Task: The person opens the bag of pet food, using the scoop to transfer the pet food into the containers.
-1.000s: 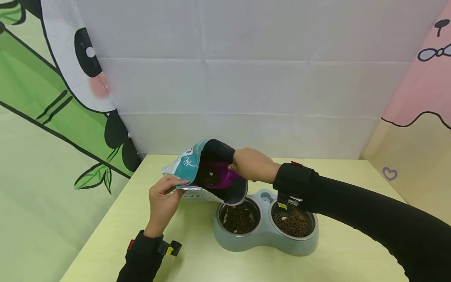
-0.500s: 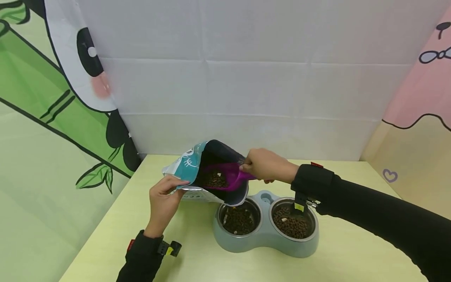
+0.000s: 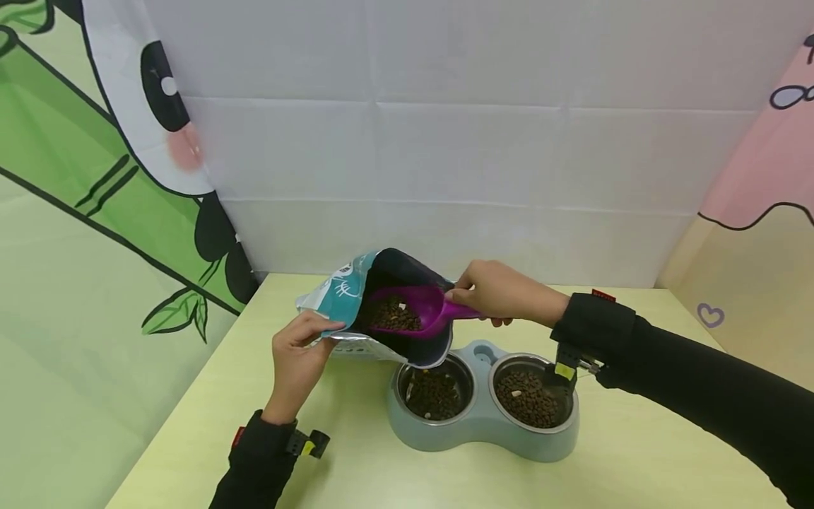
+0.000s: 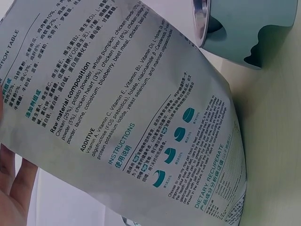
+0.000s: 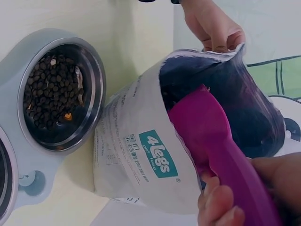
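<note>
My left hand (image 3: 300, 360) pinches the edge of an open pet food bag (image 3: 343, 297), teal and silver outside and dark inside, holding its mouth tilted to the right. A purple scoop (image 3: 434, 311) loaded with brown kibble (image 3: 396, 314) is in the bag's mouth; my right hand (image 3: 499, 291) grips its handle. In the right wrist view the scoop (image 5: 202, 122) shows from the side, its front part within the bag. Printed text covers the bag's back (image 4: 122, 113) in the left wrist view. Kibble deeper in the bag is mostly hidden.
A light blue double feeder (image 3: 480, 424) stands in front of the bag on the pale yellow table (image 3: 343, 459). Its left bowl (image 3: 434, 417) and right bowl (image 3: 533, 424) are steel and hold kibble. A white cloth wall (image 3: 470, 155) rises behind the table.
My right hand has drawn the scoop back to the right, bringing its kibble-filled bowl more into sight at the bag's mouth. The left hand and bag have stayed nearly still.
</note>
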The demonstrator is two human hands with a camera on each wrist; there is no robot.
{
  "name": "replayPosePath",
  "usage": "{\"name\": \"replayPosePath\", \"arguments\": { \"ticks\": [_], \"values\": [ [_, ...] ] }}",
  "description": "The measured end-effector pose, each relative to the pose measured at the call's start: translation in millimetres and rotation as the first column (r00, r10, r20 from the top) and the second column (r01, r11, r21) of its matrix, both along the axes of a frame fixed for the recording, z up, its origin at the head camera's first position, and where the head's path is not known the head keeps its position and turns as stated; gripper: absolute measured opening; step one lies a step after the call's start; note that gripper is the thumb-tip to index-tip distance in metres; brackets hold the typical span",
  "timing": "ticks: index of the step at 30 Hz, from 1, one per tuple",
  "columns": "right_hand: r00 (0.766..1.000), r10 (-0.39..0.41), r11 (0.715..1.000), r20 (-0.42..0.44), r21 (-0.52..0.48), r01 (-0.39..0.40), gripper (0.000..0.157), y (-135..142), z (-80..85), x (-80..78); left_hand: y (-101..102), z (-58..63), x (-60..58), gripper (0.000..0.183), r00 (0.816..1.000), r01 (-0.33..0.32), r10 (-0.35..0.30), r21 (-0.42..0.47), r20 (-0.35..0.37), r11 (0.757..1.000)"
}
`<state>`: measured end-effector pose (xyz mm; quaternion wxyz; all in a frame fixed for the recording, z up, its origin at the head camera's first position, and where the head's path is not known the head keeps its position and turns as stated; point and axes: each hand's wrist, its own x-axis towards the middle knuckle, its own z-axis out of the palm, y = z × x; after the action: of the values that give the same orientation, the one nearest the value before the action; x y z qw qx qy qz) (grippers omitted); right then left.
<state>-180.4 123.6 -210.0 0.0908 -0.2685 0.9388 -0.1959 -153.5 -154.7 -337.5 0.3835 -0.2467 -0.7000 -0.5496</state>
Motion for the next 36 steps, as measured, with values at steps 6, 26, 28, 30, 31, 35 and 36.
{"name": "replayPosePath", "arguments": {
  "ticks": [6, 26, 28, 30, 31, 35, 36],
  "values": [
    [0.999, -0.015, 0.999, 0.028, -0.034, 0.016, 0.034, 5, 5.0, -0.5, 1, -0.2, -0.2, 0.017, 1.000, 0.006, -0.006, 0.018, 0.004, 1.000],
    [0.994, -0.025, 0.999, 0.111, -0.041, 0.029, 0.031, 23, 18.1, -0.7, 3, -1.0, -1.3, 0.006, 1.000, 0.005, -0.005, 0.003, 0.015, 1.000],
    [0.992, -0.035, 0.998, 0.119, -0.037, 0.040, 0.029, 25, 20.5, 0.7, 4, -0.2, -1.2, 0.004, 1.000, 0.001, -0.001, 0.002, 0.019, 1.000],
    [0.992, -0.042, 0.998, 0.122, -0.036, 0.047, 0.028, 27, 23.0, 2.2, 4, 0.6, -1.3, 0.005, 1.000, 0.000, 0.000, 0.002, 0.020, 1.000],
    [0.991, -0.044, 0.998, 0.123, -0.035, 0.048, 0.028, 27, 24.3, 3.0, 4, 0.9, -1.4, 0.005, 1.000, 0.001, -0.001, 0.004, 0.020, 1.000],
    [0.992, -0.049, 0.998, 0.119, -0.034, 0.053, 0.027, 31, 29.5, 6.0, 5, 1.4, -2.5, 0.008, 1.000, 0.010, -0.010, 0.014, 0.010, 1.000],
    [0.992, -0.050, 0.998, 0.117, -0.031, 0.054, 0.027, 32, 30.7, 6.6, 5, 1.4, -3.0, 0.008, 1.000, 0.013, -0.013, 0.017, 0.005, 1.000]
  ]
}}
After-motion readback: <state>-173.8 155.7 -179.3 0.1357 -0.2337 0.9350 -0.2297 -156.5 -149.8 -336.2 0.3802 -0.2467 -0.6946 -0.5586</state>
